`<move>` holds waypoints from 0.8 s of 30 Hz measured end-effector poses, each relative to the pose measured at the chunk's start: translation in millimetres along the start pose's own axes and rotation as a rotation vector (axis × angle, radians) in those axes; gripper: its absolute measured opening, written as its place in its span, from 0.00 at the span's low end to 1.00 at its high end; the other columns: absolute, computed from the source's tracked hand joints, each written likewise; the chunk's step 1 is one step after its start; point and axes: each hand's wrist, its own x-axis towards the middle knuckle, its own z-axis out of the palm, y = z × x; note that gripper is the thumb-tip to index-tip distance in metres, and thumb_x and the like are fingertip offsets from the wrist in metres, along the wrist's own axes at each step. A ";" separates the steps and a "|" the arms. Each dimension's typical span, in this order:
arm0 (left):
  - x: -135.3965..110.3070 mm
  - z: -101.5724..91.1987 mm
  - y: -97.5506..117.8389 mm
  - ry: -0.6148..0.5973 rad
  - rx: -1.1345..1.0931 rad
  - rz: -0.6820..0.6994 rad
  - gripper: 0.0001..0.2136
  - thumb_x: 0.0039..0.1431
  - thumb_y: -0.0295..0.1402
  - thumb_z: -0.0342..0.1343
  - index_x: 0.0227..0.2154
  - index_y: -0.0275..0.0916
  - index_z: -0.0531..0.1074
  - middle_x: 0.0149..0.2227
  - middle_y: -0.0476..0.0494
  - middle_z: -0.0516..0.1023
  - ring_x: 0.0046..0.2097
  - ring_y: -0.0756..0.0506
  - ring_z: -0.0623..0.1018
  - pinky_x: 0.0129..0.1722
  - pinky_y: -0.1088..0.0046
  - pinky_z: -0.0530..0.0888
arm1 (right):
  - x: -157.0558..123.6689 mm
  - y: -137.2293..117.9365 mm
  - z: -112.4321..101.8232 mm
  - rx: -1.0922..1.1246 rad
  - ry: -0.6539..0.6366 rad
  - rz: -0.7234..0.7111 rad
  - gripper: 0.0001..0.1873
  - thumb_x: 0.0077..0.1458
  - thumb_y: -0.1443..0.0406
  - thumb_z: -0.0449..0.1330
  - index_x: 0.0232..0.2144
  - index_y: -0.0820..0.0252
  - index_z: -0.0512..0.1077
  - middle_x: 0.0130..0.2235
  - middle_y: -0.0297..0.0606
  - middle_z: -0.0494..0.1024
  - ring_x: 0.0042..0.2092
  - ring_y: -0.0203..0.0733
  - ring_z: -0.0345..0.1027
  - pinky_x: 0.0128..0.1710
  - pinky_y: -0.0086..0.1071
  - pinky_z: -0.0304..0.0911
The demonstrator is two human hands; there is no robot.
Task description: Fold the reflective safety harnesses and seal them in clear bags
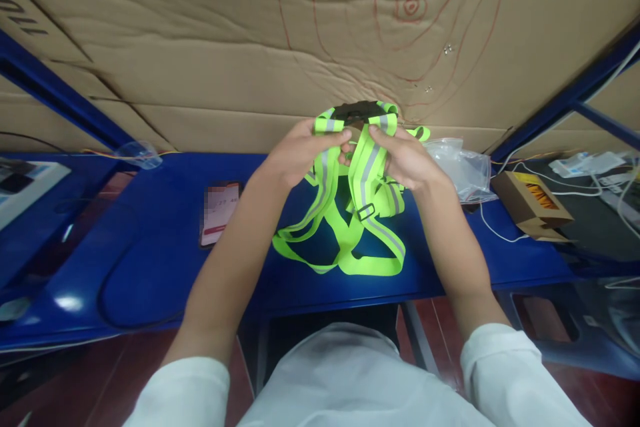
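Note:
A neon-green reflective vest [369, 170] made of straps with grey stripes hangs from both hands, its lower loops spread on the blue table. My left hand [305, 150] is closed on its left side, thumb pressed on a strap. My right hand [404, 155] grips the right side in the same way. Between the hands, at the top of the vest, is a black buckle [357, 111]; whether it is fastened I cannot tell. A black strap adjuster [365, 212] sits on the right strap below. The fingertips behind the straps are partly hidden.
On the blue table [150, 240] a phone [221, 212] lies left of my left forearm. Right of the vest are a clear plastic bag [463, 168], a small cardboard box [533, 203] and white cables. A cardboard wall [200, 33] with red drawn lines stands behind.

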 end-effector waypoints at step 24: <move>3.0 9.2 -24.7 0.012 0.060 0.114 0.26 0.44 0.36 0.78 0.48 0.40 0.81 0.48 0.42 0.84 0.56 0.37 0.79 0.62 0.59 0.73 | 2.0 0.5 -15.4 -0.596 -0.046 -0.290 0.28 0.64 0.46 0.62 0.60 0.51 0.74 0.60 0.36 0.77 0.68 0.48 0.63 0.74 0.46 0.52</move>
